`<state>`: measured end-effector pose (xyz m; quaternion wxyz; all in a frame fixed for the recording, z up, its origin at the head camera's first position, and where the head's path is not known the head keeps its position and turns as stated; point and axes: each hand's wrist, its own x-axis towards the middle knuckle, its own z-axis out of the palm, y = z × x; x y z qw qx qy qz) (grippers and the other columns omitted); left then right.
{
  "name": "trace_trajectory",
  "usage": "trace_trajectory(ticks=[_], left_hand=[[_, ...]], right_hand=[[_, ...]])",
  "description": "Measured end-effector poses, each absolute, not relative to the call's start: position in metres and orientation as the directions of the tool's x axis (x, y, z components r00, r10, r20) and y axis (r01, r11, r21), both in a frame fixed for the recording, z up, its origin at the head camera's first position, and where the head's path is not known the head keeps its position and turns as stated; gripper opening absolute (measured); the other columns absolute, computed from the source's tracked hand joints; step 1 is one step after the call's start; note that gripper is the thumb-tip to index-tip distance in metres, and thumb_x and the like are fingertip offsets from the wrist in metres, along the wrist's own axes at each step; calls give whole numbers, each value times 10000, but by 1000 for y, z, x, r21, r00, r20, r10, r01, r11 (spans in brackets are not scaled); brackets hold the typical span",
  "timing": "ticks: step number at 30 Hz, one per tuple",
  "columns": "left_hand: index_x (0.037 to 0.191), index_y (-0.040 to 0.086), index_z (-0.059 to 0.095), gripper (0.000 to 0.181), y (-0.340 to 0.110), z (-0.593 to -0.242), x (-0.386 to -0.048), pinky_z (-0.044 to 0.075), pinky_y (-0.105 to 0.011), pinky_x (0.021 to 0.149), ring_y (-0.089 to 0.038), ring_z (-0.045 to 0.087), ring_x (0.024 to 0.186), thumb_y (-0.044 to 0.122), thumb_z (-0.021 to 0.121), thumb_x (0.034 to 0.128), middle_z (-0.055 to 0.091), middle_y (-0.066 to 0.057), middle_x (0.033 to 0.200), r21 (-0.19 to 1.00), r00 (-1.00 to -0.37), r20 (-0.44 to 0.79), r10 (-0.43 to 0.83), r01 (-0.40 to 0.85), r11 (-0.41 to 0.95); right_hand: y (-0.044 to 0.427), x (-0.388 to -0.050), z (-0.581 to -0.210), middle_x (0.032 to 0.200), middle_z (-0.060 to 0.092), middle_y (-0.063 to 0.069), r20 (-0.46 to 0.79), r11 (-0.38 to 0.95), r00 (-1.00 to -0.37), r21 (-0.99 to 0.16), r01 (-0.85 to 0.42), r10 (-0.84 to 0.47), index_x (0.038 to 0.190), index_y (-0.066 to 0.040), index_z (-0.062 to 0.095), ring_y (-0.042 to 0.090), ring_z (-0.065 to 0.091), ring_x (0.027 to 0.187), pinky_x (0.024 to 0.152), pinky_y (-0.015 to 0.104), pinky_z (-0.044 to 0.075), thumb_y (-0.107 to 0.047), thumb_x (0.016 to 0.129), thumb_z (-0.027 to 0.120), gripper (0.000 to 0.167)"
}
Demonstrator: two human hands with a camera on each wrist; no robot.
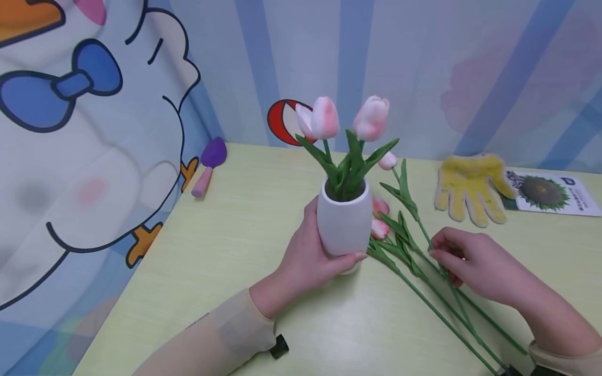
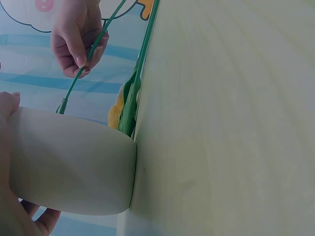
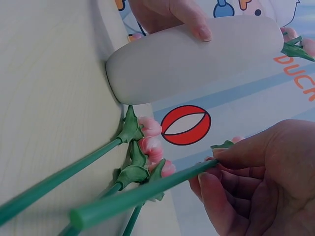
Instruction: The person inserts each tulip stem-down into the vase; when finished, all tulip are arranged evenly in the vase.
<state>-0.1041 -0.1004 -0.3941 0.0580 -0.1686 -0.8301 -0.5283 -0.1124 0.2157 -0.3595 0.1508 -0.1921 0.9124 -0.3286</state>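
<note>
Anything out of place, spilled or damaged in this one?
Nothing looks spilled or damaged. The left hand grips an upright white vase; the right hand pinches a tulip stem. Slightly untidy: a yellow glove partly covers a printed card.

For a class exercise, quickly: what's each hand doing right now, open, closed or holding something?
Left hand: closed round the vase, holding it.
Right hand: closed, pinching a tulip stem.
</note>
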Motion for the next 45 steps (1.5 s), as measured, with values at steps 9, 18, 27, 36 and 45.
trace_trajectory(ticks=[9, 18, 27, 36, 45], left_hand=[[1598, 307, 153, 1128, -100, -394, -104, 542, -457, 988, -146, 562, 1234, 351, 915, 767, 500, 79, 1413, 851, -931, 287, 224, 355, 388], [1598, 297, 159, 1123, -101, -395, -104, 541, -448, 982, -145, 562, 1226, 335, 915, 768, 506, 71, 1405, 849, -929, 298, 221, 363, 385], [1598, 291, 161, 1125, -102, -395, -104, 541, -451, 983, -149, 564, 1226, 327, 918, 766, 513, 63, 1402, 849, -929, 297, 221, 362, 385], [1597, 275, 166, 1122, -101, -395, -105, 541, -449, 983, -151, 566, 1222, 325, 917, 765, 516, 57, 1399, 842, -925, 307, 225, 374, 389], [1598, 278, 167, 1133, -101, -397, -105, 543, -444, 980, -156, 574, 1216, 311, 925, 758, 521, 47, 1400, 840, -918, 326, 225, 391, 377]], right_hand=[[215, -111, -358, 698, 577, -9, -109, 697, -890, -666, -265, -443, 1108, -72, 624, 111, 571, 591, 561, 287, 503, -189, 1088, 536, 148], [214, -111, -355, 726, 593, 4, -80, 686, -894, -672, -278, -440, 1118, -63, 624, 107, 578, 603, 564, 286, 491, -174, 1088, 534, 146], [214, -108, -353, 751, 610, 24, -48, 653, -891, -698, -293, -452, 1114, -57, 608, 109, 611, 612, 565, 290, 505, -138, 1086, 527, 118], [209, -104, -346, 814, 655, 22, -32, 632, -897, -721, -285, -441, 1116, -47, 583, 105, 667, 643, 623, 287, 569, -90, 1052, 560, 80], [198, -100, -329, 887, 682, 54, 53, 593, -901, -736, -327, -430, 1082, -67, 602, 111, 687, 681, 639, 282, 603, -91, 994, 683, 122]])
